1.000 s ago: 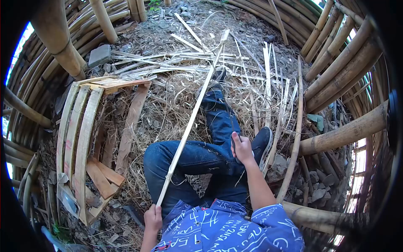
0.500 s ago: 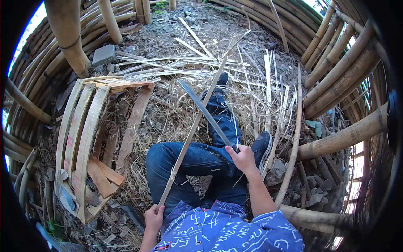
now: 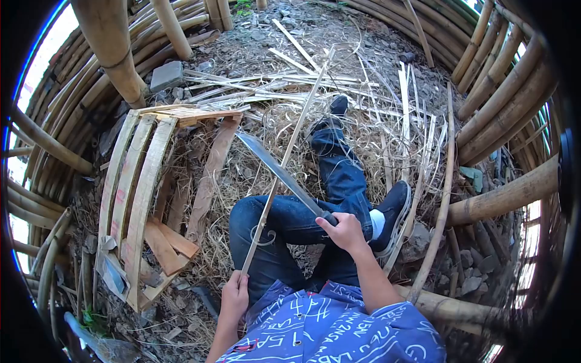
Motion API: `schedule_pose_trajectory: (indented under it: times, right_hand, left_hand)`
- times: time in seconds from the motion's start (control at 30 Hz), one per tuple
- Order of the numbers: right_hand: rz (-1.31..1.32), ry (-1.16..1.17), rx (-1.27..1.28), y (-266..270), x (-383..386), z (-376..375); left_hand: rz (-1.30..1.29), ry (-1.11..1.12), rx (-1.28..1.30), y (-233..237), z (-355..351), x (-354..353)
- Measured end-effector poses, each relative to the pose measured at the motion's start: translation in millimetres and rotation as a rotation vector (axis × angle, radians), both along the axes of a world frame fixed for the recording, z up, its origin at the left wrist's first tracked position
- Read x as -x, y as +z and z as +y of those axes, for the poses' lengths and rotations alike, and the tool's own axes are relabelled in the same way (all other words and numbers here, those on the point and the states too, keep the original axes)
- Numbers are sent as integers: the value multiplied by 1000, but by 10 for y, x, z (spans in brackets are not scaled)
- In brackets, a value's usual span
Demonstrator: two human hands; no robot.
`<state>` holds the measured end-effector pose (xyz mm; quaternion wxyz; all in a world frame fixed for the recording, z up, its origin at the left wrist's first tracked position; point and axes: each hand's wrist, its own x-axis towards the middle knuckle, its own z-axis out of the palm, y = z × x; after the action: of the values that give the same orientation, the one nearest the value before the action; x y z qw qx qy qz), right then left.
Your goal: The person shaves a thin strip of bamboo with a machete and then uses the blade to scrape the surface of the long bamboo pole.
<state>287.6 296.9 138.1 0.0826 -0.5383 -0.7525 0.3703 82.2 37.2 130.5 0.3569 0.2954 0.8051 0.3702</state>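
Note:
My left hand (image 3: pixel 235 294) is closed around the near end of a long, thin bamboo strip (image 3: pixel 268 209). The strip slants up and away across my bent knee, and a small curl of shaving (image 3: pixel 266 238) hangs from its lower part. In my right hand (image 3: pixel 344 232) is the dark handle of a machete (image 3: pixel 279 171). Its long blade points up and to the left, crossing the strip above my thigh. Jeans (image 3: pixel 284 222) cover my legs, one folded and the other stretched forward over the shavings.
A slatted wooden crate (image 3: pixel 140 175) lies to my left, loose wood pieces inside. Split bamboo strips (image 3: pixel 266 91) are spread ahead, near a grey block (image 3: pixel 167 76). More strips and a bamboo pole (image 3: pixel 446 181) lie to the right. Thick bamboo poles (image 3: pixel 505 190) surround the place.
The machete and my right hand have moved lower and toward me along the strip. My left hand has shifted slightly up, and a curled shaving shows on the strip. The view has swung a little left.

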Motion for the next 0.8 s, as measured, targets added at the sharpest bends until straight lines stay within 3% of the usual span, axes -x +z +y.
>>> schedule_pose_trajectory:
  times: [0.3,0.4,0.5,0.57,0.67,0.8]
  right_hand:
    - [-25,-144,-109,8,-22,39]
    - [-138,-93,-366,-30,-133,58]
    - [-174,-89,-389,-9,-261,17]
    - [-147,-124,-409,15,-319,-59]
    - [-82,-182,-370,113,-403,-202]
    - [139,-228,-280,296,-481,-443]
  left_hand:
    - [-118,-11,-16,-45,23,92]
    - [-89,-59,-16,29,-11,165]
    - [-149,-67,-2,120,-17,201]
    - [-373,-54,-12,235,19,196]
    - [-505,-50,-60,380,134,140]
    - [-355,-126,-181,584,375,96]
